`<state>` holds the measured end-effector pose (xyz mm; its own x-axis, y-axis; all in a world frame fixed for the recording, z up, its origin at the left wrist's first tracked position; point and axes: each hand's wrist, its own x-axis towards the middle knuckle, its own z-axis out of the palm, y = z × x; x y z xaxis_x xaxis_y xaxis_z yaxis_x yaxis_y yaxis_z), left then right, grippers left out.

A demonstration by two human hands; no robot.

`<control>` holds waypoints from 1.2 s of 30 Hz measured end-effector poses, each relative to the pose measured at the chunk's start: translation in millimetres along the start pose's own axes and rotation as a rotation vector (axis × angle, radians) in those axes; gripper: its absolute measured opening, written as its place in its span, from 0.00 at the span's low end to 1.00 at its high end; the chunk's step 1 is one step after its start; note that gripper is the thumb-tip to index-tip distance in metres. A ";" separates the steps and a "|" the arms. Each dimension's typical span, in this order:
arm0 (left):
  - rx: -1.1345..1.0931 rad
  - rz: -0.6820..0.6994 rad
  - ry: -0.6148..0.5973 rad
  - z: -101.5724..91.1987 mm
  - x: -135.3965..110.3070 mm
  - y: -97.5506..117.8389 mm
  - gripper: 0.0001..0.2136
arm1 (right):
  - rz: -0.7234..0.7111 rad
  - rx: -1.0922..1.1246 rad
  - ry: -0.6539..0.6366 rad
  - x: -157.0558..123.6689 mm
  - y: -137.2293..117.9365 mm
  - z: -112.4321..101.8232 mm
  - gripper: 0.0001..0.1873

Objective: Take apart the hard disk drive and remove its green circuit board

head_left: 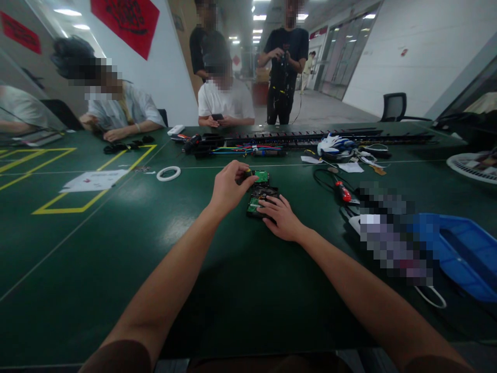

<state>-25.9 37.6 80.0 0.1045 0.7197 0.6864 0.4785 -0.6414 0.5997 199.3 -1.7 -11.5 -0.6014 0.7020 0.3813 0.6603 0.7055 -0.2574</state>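
My left hand (232,185) is closed in a pinch at the upper end of an opened black device. A bit of yellow shows at its fingertips, but I cannot make out what it holds. Just right of those fingertips is a green circuit board (262,177). Nearer to me, a second green board (254,206) sits in the black housing (265,191). My right hand (282,216) lies over this lower part with its fingers spread, touching it; it covers the right side.
A white ring (168,173) and paper sheets (93,180) lie left. Beyond are bundled wires (240,149) and gloves (334,145). A red-handled screwdriver (342,191) and a blue tray (462,254) are right. Several people sit or stand across the green table (128,248).
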 end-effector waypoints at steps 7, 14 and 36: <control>-0.078 -0.035 0.013 3.6 -1.6 -3.1 0.13 | 0.007 -0.004 -0.012 0.6 -1.9 -2.1 0.23; 0.104 0.016 -0.082 -8.3 4.2 -0.7 0.09 | 0.005 -0.002 -0.010 -0.2 0.0 -0.8 0.23; 0.040 0.011 -0.043 -4.8 0.9 2.5 0.11 | -0.005 -0.020 -0.004 -0.9 -0.6 -0.4 0.23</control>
<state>-28.7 35.4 84.1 0.1469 0.7243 0.6736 0.5118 -0.6385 0.5749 199.6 -2.9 -11.3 -0.6066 0.6986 0.3795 0.6658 0.7073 -0.2377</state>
